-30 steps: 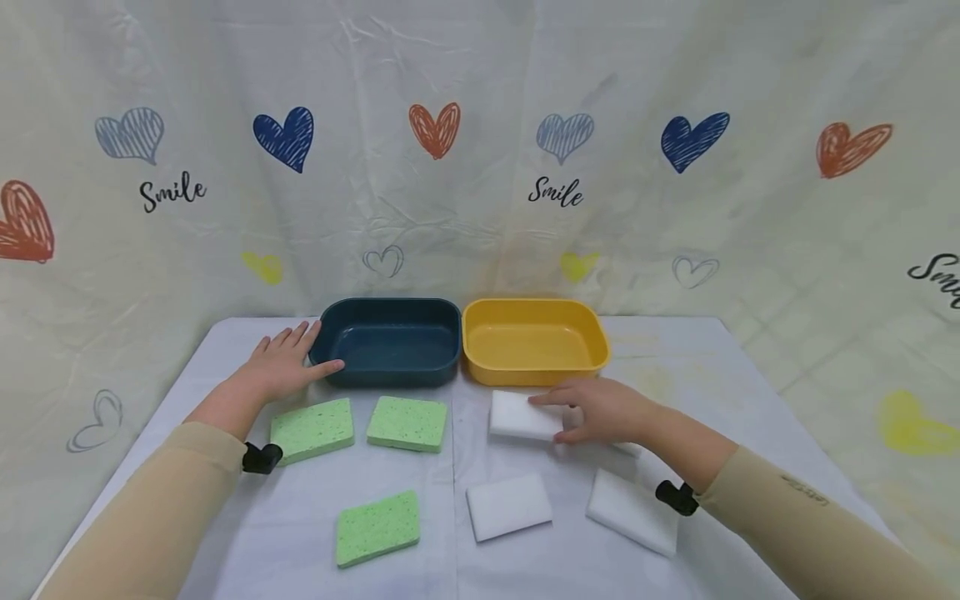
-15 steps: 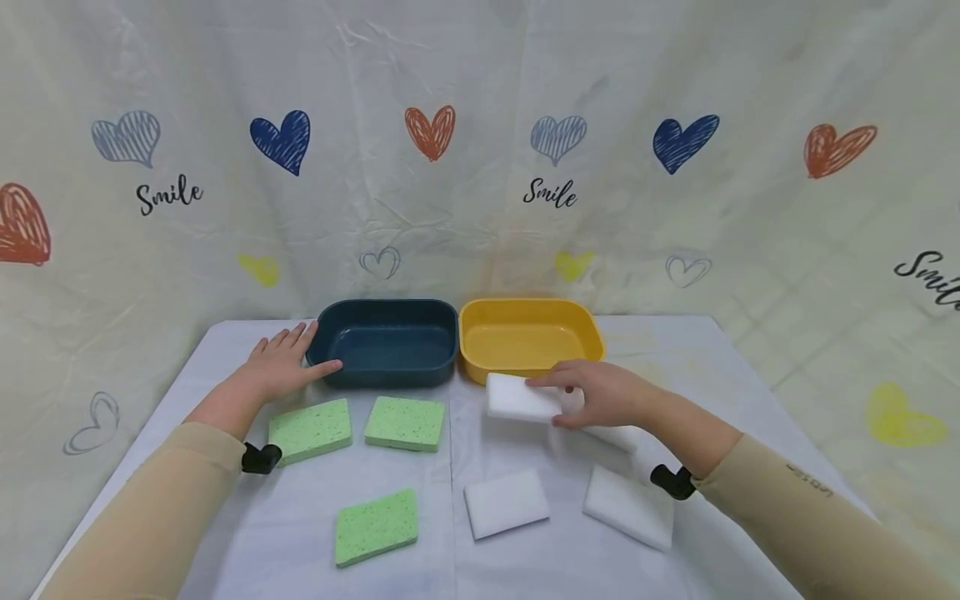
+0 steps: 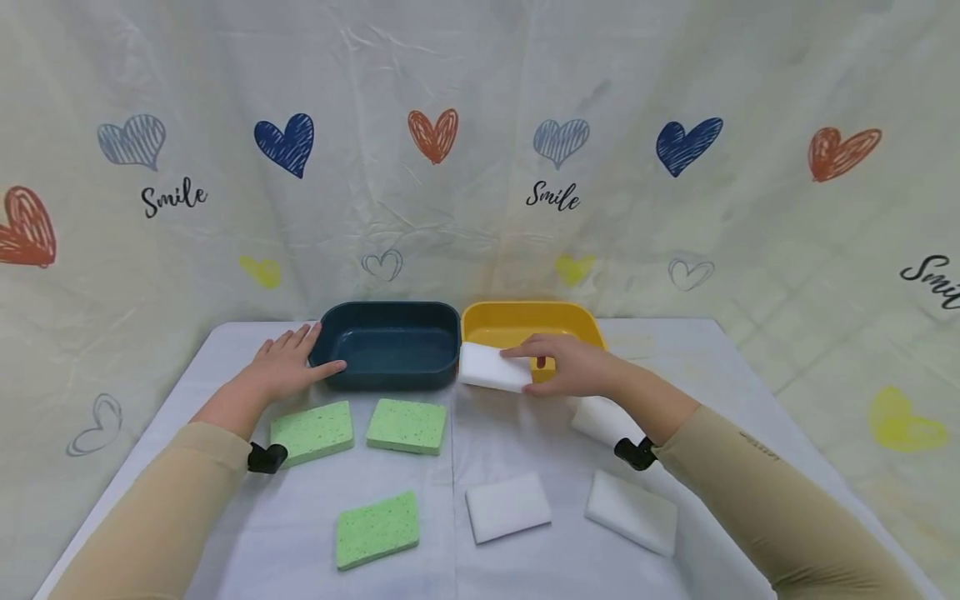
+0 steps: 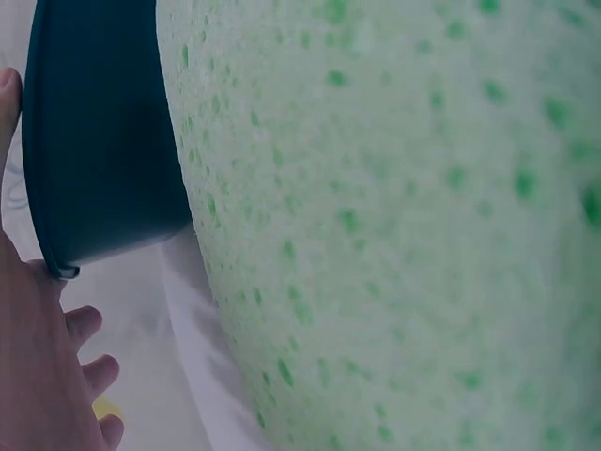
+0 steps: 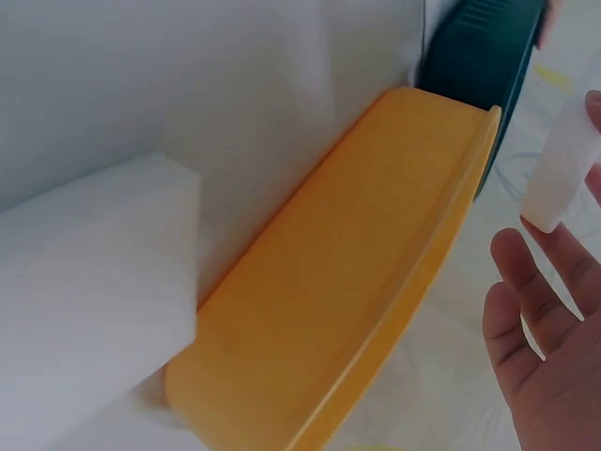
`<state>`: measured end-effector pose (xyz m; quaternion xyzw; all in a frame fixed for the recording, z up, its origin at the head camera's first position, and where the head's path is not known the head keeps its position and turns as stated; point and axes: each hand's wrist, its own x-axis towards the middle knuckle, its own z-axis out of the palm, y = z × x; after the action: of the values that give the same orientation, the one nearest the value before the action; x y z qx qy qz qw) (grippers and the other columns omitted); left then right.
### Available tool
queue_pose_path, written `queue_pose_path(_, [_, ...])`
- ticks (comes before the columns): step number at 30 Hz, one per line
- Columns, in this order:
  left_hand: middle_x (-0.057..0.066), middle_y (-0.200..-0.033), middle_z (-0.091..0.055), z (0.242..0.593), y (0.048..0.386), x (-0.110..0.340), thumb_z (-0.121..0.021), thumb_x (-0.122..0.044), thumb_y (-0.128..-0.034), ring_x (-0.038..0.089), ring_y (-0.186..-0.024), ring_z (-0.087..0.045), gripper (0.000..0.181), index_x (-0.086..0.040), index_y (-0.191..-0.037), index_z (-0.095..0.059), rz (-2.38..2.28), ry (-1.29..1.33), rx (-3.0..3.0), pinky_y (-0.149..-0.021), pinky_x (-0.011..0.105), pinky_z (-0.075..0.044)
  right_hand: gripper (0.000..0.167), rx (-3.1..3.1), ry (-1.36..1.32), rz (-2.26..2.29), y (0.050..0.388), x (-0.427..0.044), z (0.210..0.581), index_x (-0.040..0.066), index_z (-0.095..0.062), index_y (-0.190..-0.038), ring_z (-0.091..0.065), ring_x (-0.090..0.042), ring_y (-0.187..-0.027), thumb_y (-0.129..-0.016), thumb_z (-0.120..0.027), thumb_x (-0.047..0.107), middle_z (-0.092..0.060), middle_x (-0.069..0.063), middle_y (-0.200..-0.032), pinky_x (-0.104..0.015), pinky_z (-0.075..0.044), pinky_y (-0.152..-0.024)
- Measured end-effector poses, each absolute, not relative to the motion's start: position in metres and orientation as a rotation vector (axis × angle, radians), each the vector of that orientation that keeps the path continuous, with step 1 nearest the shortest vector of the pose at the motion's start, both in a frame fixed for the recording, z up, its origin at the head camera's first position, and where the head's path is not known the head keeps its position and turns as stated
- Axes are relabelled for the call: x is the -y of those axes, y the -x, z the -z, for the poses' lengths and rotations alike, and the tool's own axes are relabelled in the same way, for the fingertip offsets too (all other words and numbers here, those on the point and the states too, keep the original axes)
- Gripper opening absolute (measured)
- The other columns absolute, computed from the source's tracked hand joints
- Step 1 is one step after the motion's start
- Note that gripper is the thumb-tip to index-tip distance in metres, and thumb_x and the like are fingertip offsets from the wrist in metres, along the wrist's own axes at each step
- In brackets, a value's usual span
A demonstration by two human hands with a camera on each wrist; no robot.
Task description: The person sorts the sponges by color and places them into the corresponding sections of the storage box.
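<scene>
My right hand [image 3: 573, 365] pinches a white sponge [image 3: 491, 367] by its right end, raised at the front left rim of the yellow container [image 3: 592, 321]. In the right wrist view the held white sponge [image 5: 559, 178] shows at the right edge against the fingers. With straight, spread fingers, my left hand [image 3: 281, 367] touches the left end of the dark teal container [image 3: 390, 379], thumb over its front rim. That hand [image 4: 38, 348] also appears beside the container's rim in the left wrist view, next to a close green sponge [image 4: 376, 225].
Green sponges lie on the left of the table: one by my left wrist [image 3: 311, 432], a second green sponge [image 3: 407, 426] and a front green sponge [image 3: 377, 530]. White sponges on the right are a front one [image 3: 508, 508], a right one [image 3: 632, 512] and one partly under my wrist [image 3: 603, 422].
My right hand has lifted the white sponge off the table and moved it left and away, up to the yellow container's front. The left hand stays on the teal container.
</scene>
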<state>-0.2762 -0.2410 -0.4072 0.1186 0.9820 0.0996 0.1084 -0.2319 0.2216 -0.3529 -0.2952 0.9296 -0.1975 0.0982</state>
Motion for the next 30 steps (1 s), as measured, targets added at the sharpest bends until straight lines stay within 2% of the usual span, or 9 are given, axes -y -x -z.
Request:
queue_pose_path(6, [0.029, -0.162, -0.003, 0.408, 0.277, 0.242, -0.033, -0.083, -0.0880, 0.052, -0.146, -0.002, 0.113, -0.002, -0.158, 0.001, -0.307, -0.331, -2.879, -0.114, 0.068, 0.002, 0.056, -2.773, 0.803, 0.510, 0.252, -0.194, 0.350, 0.043, -0.058, -0.138, -0.058, -0.023, -0.103, -0.086, -0.076, 0.042, -0.061, 0.007, -0.127, -0.033, -0.050, -0.083])
queue_pose_path(11, [0.028, -0.162, -0.003, 0.410, 0.278, 0.244, -0.034, -0.084, -0.0863, 0.051, -0.146, -0.003, 0.115, -0.002, -0.158, 0.002, -0.317, -0.321, -2.880, -0.114, 0.067, 0.001, 0.055, -2.720, 0.787, 0.504, 0.269, -0.168, 0.348, 0.045, -0.057, -0.137, -0.055, -0.021, -0.104, -0.086, -0.076, 0.044, -0.058, 0.005, -0.131, -0.033, -0.050, -0.086])
queue_pose_path(17, [0.027, -0.163, -0.003, 0.414, 0.282, 0.245, -0.032, -0.085, -0.0857, 0.050, -0.147, -0.003, 0.115, -0.003, -0.158, 0.002, -0.299, -0.317, -2.896, -0.115, 0.066, 0.001, 0.055, -2.651, 0.814, 0.523, 0.292, -0.136, 0.347, 0.044, -0.057, -0.139, -0.054, -0.019, -0.096, -0.087, -0.075, 0.044, -0.060, 0.001, -0.117, -0.030, -0.049, -0.074])
queue_pose_path(19, [0.026, -0.163, -0.003, 0.415, 0.283, 0.245, -0.031, -0.086, -0.0849, 0.049, -0.147, -0.003, 0.116, -0.003, -0.158, 0.002, -0.292, -0.314, -2.896, -0.115, 0.066, 0.001, 0.055, -2.639, 0.823, 0.508, 0.300, -0.124, 0.348, 0.043, -0.056, -0.139, -0.055, -0.019, -0.092, -0.087, -0.074, 0.045, -0.060, 0.000, -0.117, -0.030, -0.050, -0.073])
queue_pose_path(21, [0.026, -0.163, -0.003, 0.414, 0.284, 0.244, -0.032, -0.087, -0.0844, 0.049, -0.147, -0.003, 0.117, -0.003, -0.158, 0.002, -0.294, -0.310, -2.897, -0.115, 0.066, 0.001, 0.055, -2.628, 0.821, 0.497, 0.307, -0.112, 0.349, 0.042, -0.056, -0.140, -0.055, -0.019, -0.095, -0.088, -0.074, 0.045, -0.059, 0.000, -0.125, -0.030, -0.050, -0.078])
queue_pose_path(25, [0.025, -0.163, -0.004, 0.412, 0.283, 0.242, -0.033, -0.086, -0.0846, 0.048, -0.148, -0.003, 0.116, -0.003, -0.159, 0.001, -0.303, -0.308, -2.906, -0.115, 0.065, 0.001, 0.055, -2.617, 0.786, 0.484, 0.318, -0.089, 0.355, 0.043, -0.056, -0.140, -0.051, -0.020, -0.114, -0.087, -0.074, 0.046, -0.050, 0.002, -0.145, -0.037, -0.047, -0.098])
queue_pose_path(27, [0.025, -0.163, -0.004, 0.412, 0.283, 0.242, -0.034, -0.085, -0.0853, 0.048, -0.148, -0.003, 0.115, -0.003, -0.159, 0.001, -0.300, -0.311, -2.909, -0.116, 0.065, 0.001, 0.055, -2.616, 0.776, 0.474, 0.324, -0.078, 0.359, 0.043, -0.056, -0.139, -0.047, -0.020, -0.122, -0.087, -0.074, 0.046, -0.048, 0.003, -0.148, -0.040, -0.042, -0.105])
queue_pose_path(30, [0.025, -0.163, -0.005, 0.412, 0.282, 0.241, -0.034, -0.085, -0.0858, 0.048, -0.148, -0.004, 0.115, -0.003, -0.159, 0.000, -0.292, -0.312, -2.908, -0.116, 0.065, 0.000, 0.055, -2.600, 0.771, 0.458, 0.331, -0.063, 0.367, 0.042, -0.057, -0.139, -0.046, -0.021, -0.126, -0.087, -0.073, 0.047, -0.049, 0.003, -0.148, -0.043, -0.039, -0.109])
